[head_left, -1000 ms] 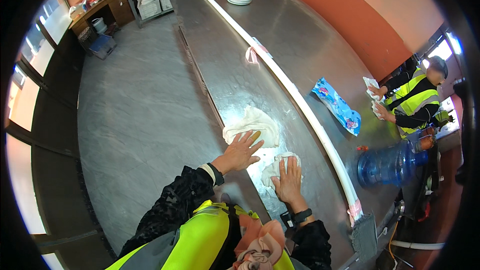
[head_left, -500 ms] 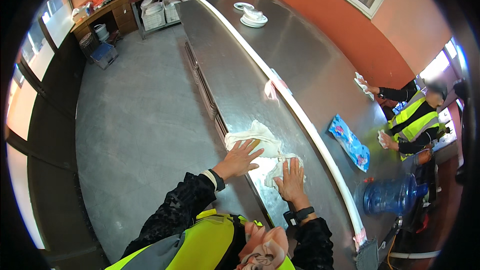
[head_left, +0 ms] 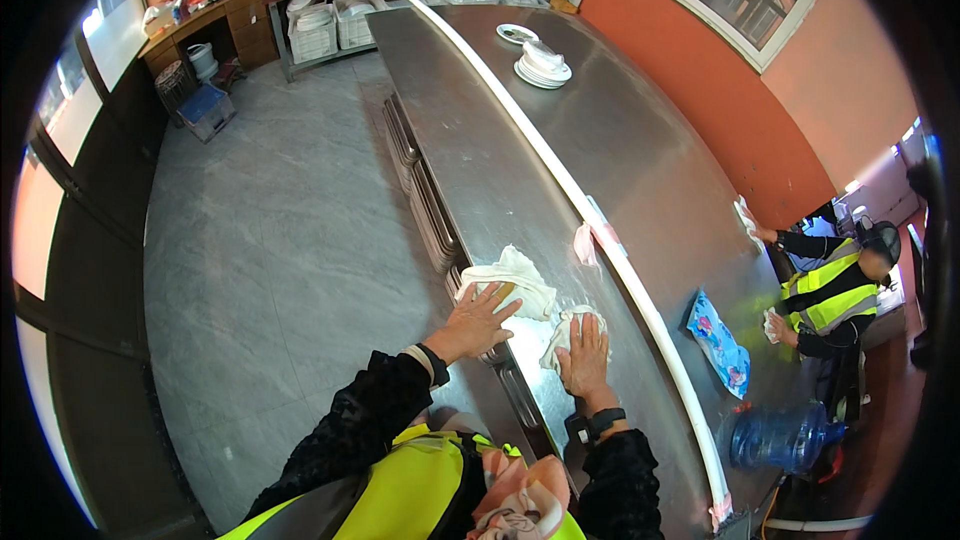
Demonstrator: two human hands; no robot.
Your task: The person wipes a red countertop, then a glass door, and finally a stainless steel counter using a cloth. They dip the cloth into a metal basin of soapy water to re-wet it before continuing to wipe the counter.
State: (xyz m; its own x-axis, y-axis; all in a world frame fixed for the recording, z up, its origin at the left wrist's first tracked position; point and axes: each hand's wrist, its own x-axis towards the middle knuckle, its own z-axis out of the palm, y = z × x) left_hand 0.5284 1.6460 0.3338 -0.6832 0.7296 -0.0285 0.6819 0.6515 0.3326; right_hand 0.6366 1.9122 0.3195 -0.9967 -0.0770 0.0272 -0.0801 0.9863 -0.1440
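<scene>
My left hand (head_left: pixel 475 322) lies with fingers spread on a white cloth (head_left: pixel 520 280) at the edge of the steel table (head_left: pixel 600 100). To its right my right hand (head_left: pixel 588 365) presses flat on a second, smaller white cloth (head_left: pixel 560 338), fingers stretched out. A narrow strip of bright metal shows between the two cloths. Running lengthwise just beyond my right hand is a long white pipe (head_left: pixel 540 145), with a pink strip (head_left: pixel 585 244) tied round it.
Across the table a co-worker (head_left: pixel 835 285) in a yellow vest has a white cloth under each hand. Near them lie a blue package (head_left: pixel 718 340) and a large blue water bottle (head_left: pixel 780 437). Stacked plates (head_left: pixel 543 68) stand at the far end. Trays (head_left: pixel 430 210) sit under the near edge.
The two cloths, touching before, now lie slightly apart. My hands stay flat on them. The whole view has shifted a little, and the co-worker's hands remain on their cloths.
</scene>
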